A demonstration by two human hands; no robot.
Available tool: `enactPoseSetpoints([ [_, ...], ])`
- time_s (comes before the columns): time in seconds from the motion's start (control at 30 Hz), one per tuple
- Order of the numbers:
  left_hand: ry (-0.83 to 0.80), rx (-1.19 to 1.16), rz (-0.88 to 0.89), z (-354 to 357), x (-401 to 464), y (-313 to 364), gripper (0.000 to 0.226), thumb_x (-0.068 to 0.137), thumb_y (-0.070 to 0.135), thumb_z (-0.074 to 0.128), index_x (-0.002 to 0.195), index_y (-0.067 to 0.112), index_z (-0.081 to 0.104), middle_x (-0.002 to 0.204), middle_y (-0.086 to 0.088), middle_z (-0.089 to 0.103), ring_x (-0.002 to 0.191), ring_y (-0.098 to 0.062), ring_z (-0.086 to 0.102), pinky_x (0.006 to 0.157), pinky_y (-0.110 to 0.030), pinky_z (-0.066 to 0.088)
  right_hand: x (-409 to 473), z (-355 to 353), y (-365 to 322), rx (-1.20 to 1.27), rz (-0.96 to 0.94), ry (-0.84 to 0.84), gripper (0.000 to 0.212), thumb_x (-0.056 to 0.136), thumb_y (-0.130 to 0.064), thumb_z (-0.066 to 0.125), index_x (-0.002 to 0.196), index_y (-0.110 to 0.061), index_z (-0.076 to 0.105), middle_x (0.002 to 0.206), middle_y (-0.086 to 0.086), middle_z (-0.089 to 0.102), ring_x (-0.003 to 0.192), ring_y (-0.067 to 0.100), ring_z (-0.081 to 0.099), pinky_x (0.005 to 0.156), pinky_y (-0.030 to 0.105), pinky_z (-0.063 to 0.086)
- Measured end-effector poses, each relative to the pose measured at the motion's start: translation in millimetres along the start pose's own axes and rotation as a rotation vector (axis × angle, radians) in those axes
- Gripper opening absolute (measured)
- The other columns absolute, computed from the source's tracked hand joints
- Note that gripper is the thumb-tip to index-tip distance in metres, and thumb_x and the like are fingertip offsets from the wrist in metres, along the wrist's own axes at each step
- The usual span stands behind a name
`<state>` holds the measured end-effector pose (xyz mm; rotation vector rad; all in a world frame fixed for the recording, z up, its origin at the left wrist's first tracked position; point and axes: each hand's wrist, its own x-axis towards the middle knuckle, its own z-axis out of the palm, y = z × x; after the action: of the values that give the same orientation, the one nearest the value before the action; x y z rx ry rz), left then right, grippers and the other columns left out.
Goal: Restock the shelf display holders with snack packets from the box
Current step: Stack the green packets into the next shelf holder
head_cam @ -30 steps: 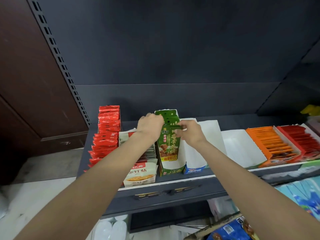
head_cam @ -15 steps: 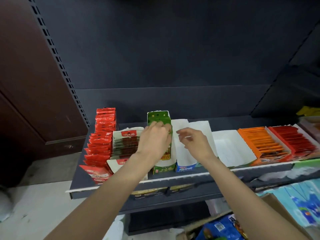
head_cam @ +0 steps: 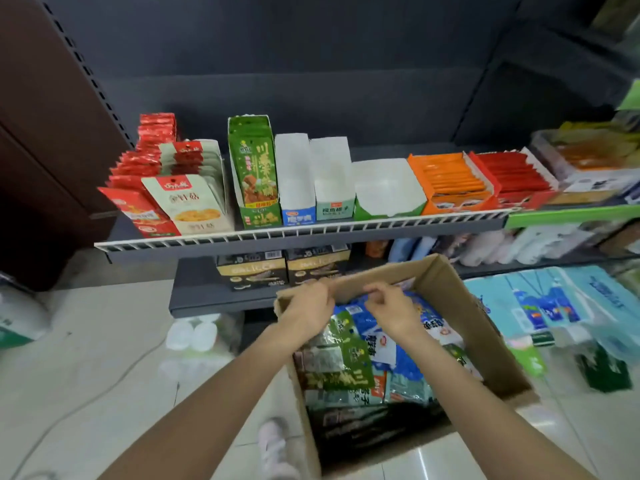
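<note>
An open cardboard box [head_cam: 446, 282] stands on the floor below the shelf, full of green snack packets [head_cam: 341, 344] and blue snack packets [head_cam: 405, 365]. My left hand [head_cam: 306, 306] hangs over the box's far left corner, fingers curled down by a green packet. My right hand [head_cam: 391, 308] hovers over the blue packets with curled fingers. Blur hides whether either hand grips a packet. On the shelf, the green display holder [head_cam: 254, 168] holds green packets. Beside it stand three white holders [head_cam: 294, 174] [head_cam: 330, 174] [head_cam: 386, 185] with nothing in them.
The shelf's front rail [head_cam: 301, 233] runs left to right. Red packets [head_cam: 138, 168] and beige packets [head_cam: 194, 199] fill the left; an orange holder [head_cam: 450, 181] and a red holder [head_cam: 512, 178] sit right. Black boxes [head_cam: 252, 271] are on the lower shelf, blue tissue packs [head_cam: 540, 303] at right.
Both hands left the green holder on the shelf and dropped to the cardboard box. The view tilted down, bringing the box and floor into sight.
</note>
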<state>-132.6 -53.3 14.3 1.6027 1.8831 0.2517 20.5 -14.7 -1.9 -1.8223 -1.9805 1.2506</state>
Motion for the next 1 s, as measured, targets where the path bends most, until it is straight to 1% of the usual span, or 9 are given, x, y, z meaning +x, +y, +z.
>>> enactPoseSetpoints([
  [0.1, -0.157, -0.041, -0.114, 34, -17, -4, 0.046, 0.097, 0.009, 0.040, 0.143, 0.010, 0.033, 0.130, -0.016, 0.054, 0.110, -0.030, 0.057, 0.087, -0.034, 0.045, -12, 12, 28, 0.023, 0.074, -0.145, 0.051, 0.095, -0.017, 0.054, 0.142, -0.014, 0.036, 0.139, 0.008, 0.047, 0.118, 0.023, 0.052, 0.095, 0.036, 0.046],
  [0.17, -0.238, -0.044, -0.154, 50, -28, -5, 0.055, 0.098, 0.009, 0.041, 0.148, 0.011, 0.020, 0.138, -0.016, 0.046, 0.117, -0.031, 0.052, 0.089, -0.035, 0.043, -17, 24, 38, 0.059, 0.101, -0.193, 0.054, 0.091, -0.017, 0.060, 0.140, -0.012, 0.038, 0.131, 0.010, 0.053, 0.116, 0.024, 0.054, 0.092, 0.033, 0.045],
  [0.33, -0.194, -0.043, -0.158, 64, -39, -5, 0.056, 0.098, 0.006, 0.040, 0.149, 0.006, 0.018, 0.154, -0.014, 0.024, 0.139, -0.026, 0.028, 0.105, -0.025, 0.027, -18, 43, 42, 0.036, 0.076, -0.119, 0.012, 0.087, -0.020, 0.067, 0.091, -0.010, 0.062, 0.084, 0.002, 0.057, 0.083, 0.019, 0.057, 0.073, 0.027, 0.042],
  [0.5, -0.247, 0.048, -0.015, 72, -54, -6, 0.093, 0.086, 0.009, 0.064, 0.151, 0.016, -0.002, 0.159, -0.007, 0.001, 0.145, -0.023, 0.007, 0.117, -0.032, 0.014, -23, 29, 37, 0.133, 0.027, 0.010, 0.043, 0.091, -0.031, 0.059, 0.055, -0.010, 0.047, 0.058, 0.007, 0.051, 0.059, 0.021, 0.051, 0.063, 0.035, 0.042],
  [0.6, -0.118, -0.058, 0.024, 78, -54, -2, 0.098, 0.081, 0.024, 0.073, 0.151, 0.024, 0.005, 0.157, -0.005, 0.009, 0.143, -0.026, 0.015, 0.115, -0.041, 0.023, -29, 14, 33, 0.496, 0.088, -0.021, 0.033, 0.093, -0.025, 0.056, 0.080, 0.005, 0.057, 0.080, 0.018, 0.064, 0.075, 0.025, 0.063, 0.067, 0.033, 0.054],
  [0.7, 0.113, -0.203, 0.118, 73, -53, 13, 0.073, 0.087, -0.003, 0.055, 0.149, 0.021, 0.024, 0.137, -0.012, 0.034, 0.125, -0.027, 0.042, 0.106, -0.030, 0.033, -35, -1, 25, 0.651, 0.057, -0.061, 0.021, 0.095, -0.027, 0.053, 0.092, -0.006, 0.059, 0.082, 0.001, 0.062, 0.081, 0.014, 0.058, 0.069, 0.026, 0.050],
  [0.77, 0.261, -0.173, 0.142, 64, -50, 18, 0.062, 0.089, -0.010, 0.045, 0.144, 0.019, 0.036, 0.125, -0.014, 0.049, 0.112, -0.026, 0.052, 0.099, -0.028, 0.039, -35, -11, 25, 0.629, 0.017, -0.076, 0.027, 0.095, -0.038, 0.050, 0.096, -0.014, 0.062, 0.103, -0.004, 0.060, 0.101, 0.013, 0.053, 0.085, 0.031, 0.047],
  [0.87, 0.316, -0.350, 0.077, 42, -47, 25, 0.043, 0.096, 0.009, 0.050, 0.136, 0.013, 0.038, 0.096, -0.010, 0.066, 0.070, -0.018, 0.063, 0.064, -0.021, 0.049, -38, -27, 23, 0.557, -0.043, -0.074, 0.027, 0.093, -0.043, 0.051, 0.099, -0.018, 0.059, 0.120, -0.002, 0.056, 0.117, 0.014, 0.050, 0.099, 0.035, 0.043],
  [1.0, 0.230, -0.717, 0.078, 16, -50, 33, 0.025, 0.092, 0.015, 0.059, 0.116, 0.011, 0.054, 0.097, 0.002, 0.067, 0.074, -0.002, 0.062, 0.070, -0.012, 0.049, -45, -43, 9, 0.529, -0.157, -0.075, 0.039, 0.088, -0.019, 0.064, 0.121, -0.019, 0.043, 0.113, -0.006, 0.057, 0.104, 0.011, 0.056, 0.076, 0.018, 0.048],
])
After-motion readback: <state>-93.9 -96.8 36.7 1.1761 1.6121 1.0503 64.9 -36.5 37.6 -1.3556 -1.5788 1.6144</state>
